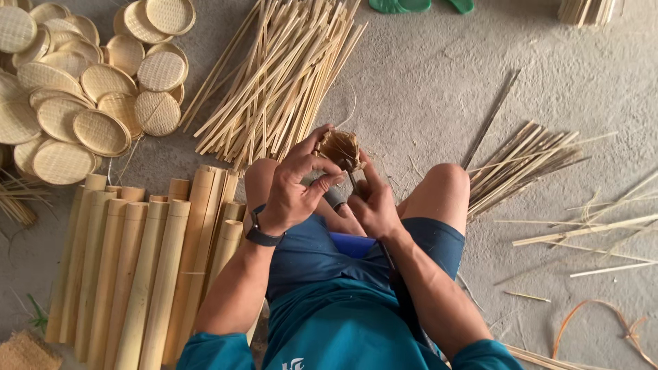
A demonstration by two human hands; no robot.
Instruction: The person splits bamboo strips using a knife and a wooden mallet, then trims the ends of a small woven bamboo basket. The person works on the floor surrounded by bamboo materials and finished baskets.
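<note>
The left hand [296, 186], a dark band at its wrist, curls round a small rough bundle of fibrous bamboo [340, 149], thumb and fingers closed on it above the knees. The right hand [371, 204] is clenched on a dark-handled knife [352, 179] just beneath. On the grey concrete floor [425, 82], smooth split bamboo tubes [137, 267] lie at the left edge, thin pale splints [281, 75] fan beyond, and woven oval trays [82, 89] fill the far left corner
</note>
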